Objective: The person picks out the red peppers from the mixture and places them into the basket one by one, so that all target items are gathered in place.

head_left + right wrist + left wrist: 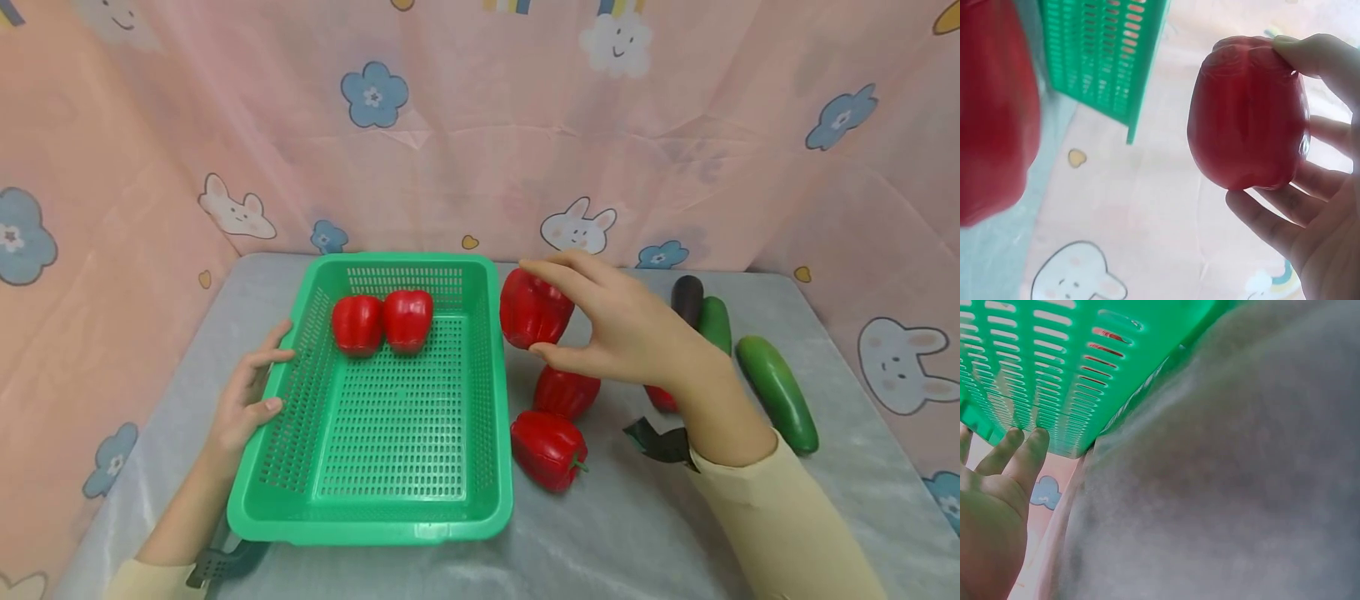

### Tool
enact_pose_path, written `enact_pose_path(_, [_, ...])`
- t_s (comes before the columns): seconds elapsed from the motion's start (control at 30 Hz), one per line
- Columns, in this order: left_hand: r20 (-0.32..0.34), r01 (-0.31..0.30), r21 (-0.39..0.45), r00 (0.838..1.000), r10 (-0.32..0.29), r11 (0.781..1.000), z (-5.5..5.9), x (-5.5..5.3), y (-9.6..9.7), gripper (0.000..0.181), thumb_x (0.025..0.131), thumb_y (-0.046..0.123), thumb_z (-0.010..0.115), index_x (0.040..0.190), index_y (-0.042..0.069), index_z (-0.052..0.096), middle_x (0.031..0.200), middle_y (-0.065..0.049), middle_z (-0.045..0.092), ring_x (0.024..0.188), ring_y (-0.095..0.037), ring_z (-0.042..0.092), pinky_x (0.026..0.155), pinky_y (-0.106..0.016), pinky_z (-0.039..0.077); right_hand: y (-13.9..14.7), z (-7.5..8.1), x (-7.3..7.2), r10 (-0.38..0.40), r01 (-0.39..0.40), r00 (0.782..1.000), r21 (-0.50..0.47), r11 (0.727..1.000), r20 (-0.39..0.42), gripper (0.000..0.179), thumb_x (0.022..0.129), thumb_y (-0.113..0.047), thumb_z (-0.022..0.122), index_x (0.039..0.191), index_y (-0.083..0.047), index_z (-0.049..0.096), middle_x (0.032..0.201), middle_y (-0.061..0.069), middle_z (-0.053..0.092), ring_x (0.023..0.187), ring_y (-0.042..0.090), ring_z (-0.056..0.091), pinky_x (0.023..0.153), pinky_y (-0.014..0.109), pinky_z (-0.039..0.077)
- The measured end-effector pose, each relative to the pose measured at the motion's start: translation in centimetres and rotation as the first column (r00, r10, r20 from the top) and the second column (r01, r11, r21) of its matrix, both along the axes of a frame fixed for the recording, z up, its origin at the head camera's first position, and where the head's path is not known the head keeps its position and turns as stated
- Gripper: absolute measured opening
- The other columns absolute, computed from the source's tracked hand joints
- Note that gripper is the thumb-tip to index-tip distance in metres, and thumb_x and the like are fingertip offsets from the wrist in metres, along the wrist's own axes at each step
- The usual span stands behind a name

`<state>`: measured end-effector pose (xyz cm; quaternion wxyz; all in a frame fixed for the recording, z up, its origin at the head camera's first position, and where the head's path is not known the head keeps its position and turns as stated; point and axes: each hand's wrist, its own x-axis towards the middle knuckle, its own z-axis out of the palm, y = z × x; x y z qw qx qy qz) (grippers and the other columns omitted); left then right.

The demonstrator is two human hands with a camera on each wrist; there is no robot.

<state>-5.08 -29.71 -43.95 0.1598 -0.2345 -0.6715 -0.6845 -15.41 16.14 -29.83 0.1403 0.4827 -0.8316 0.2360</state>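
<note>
My right hand (622,325) holds a red bell pepper (534,310) between thumb and fingers, just beyond the basket's right rim. In the right wrist view, that bell pepper (1247,115) hangs above the table, gripped at both ends. A green plastic basket (401,529) stands at centre left, with two red bell peppers (358,325) side by side near its far end. Against the basket's left side rests my left hand (243,396), its fingertips at the rim. From the left wrist view, the extended fingers (1025,459) touch the slotted outer wall.
Two more red bell peppers (547,450) lie right of the basket, below the held one. Further right are a dark eggplant (687,298), a green cucumber (715,323), a larger green vegetable (777,393) and a partly hidden red item (662,398). A patterned pink curtain (465,167) hangs behind.
</note>
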Motion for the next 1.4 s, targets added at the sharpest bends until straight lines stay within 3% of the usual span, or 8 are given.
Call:
enact_pose_path(0.1, [-0.006,-0.004,-0.004,1.000,0.004,1.000,0.0,0.1,-0.1,0.055,0.084,-0.013,0.047,0.138,-0.010,0.060,0.172,-0.009,0.043,0.164,-0.020,0.027,0.129,-0.031,0.018,-0.9,0.2,-0.1,0.033,-0.033,0.999,-0.003,0.999,0.019,0.086,0.084,-0.028,0.093,0.158,-0.010,0.055,0.146,0.008,0.060,0.125,0.022,0.063,0.094,0.045,0.061])
enact_pose_path(0.33, [-0.006,0.001,0.006,1.000,-0.001,1.000,-0.1,-0.1,0.0,0.061,0.082,-0.016,0.044,0.138,0.000,0.065,0.172,-0.006,0.044,0.164,-0.018,0.027,0.131,-0.033,0.015,-2.7,0.6,-0.4,0.095,-0.095,0.995,-0.017,0.995,0.031,0.085,0.085,-0.030,0.093,0.159,-0.010,0.054,0.146,0.006,0.060,0.125,0.019,0.062,0.094,0.042,0.062])
enact_pose_path(0.43, [-0.007,-0.007,0.005,1.000,0.007,1.000,-0.1,-0.1,-0.1,0.061,0.082,-0.016,0.044,0.138,-0.002,0.064,0.172,-0.006,0.044,0.163,-0.018,0.029,0.131,-0.033,0.014,-3.6,0.9,-0.5,0.110,-0.110,0.993,-0.014,0.994,0.038,0.085,0.086,-0.031,0.092,0.159,-0.011,0.053,0.148,0.005,0.060,0.127,0.018,0.061,0.094,0.041,0.061])
enact_pose_path(0.63, [0.022,-0.036,-0.007,0.999,0.036,0.999,-0.1,-0.2,-0.1,0.054,0.082,-0.013,0.046,0.135,-0.017,0.055,0.172,-0.006,0.044,0.163,-0.018,0.029,0.131,-0.034,0.015,-5.1,1.4,-0.5,0.130,-0.130,0.989,-0.004,0.991,0.073,0.085,0.087,-0.033,0.091,0.160,-0.014,0.052,0.150,0.003,0.058,0.129,0.016,0.060,0.096,0.039,0.060])
enact_pose_path(0.8, [-0.015,-0.008,-0.010,1.000,0.008,1.000,-0.2,-0.4,-0.2,0.057,0.082,-0.014,0.045,0.136,-0.007,0.062,0.171,-0.005,0.045,0.163,-0.016,0.029,0.131,-0.034,0.014,-6.3,1.6,-0.5,0.138,-0.139,0.986,0.006,0.990,0.097,0.081,0.090,-0.036,0.088,0.159,-0.013,0.053,0.150,0.004,0.059,0.138,0.021,0.058,0.101,0.041,0.060])
enact_pose_path(0.87, [-0.026,0.000,-0.004,1.000,0.000,1.000,-0.2,-0.4,-0.2,0.060,0.082,-0.015,0.045,0.137,-0.002,0.064,0.171,-0.005,0.045,0.162,-0.016,0.030,0.131,-0.032,0.015,-6.8,1.8,-0.4,0.144,-0.145,0.985,0.006,0.989,0.096,0.081,0.090,-0.037,0.088,0.159,-0.013,0.054,0.147,0.006,0.060,0.136,0.021,0.059,0.099,0.041,0.061])
enact_pose_path(1.07, [0.003,-0.016,0.007,1.000,0.016,1.000,0.0,-0.1,0.1,0.059,0.083,-0.014,0.045,0.137,-0.002,0.064,0.172,-0.006,0.045,0.162,-0.017,0.030,0.130,-0.032,0.016,-9.0,2.6,-0.3,0.205,-0.204,0.976,-0.019,0.979,0.078,0.079,0.090,-0.036,0.088,0.157,-0.011,0.055,0.143,0.003,0.061,0.123,0.012,0.062,0.095,0.031,0.060])
enact_pose_path(1.4, [0.035,-0.044,-0.021,0.998,0.045,0.999,0.0,0.3,0.1,0.053,0.086,-0.011,0.047,0.138,-0.016,0.055,0.173,-0.010,0.042,0.163,-0.021,0.028,0.131,-0.036,0.015,-12.7,2.8,-0.3,0.222,-0.222,0.966,-0.015,0.975,0.131,0.079,0.092,-0.041,0.086,0.158,-0.013,0.054,0.146,0.003,0.060,0.124,0.012,0.063,0.094,0.033,0.059])
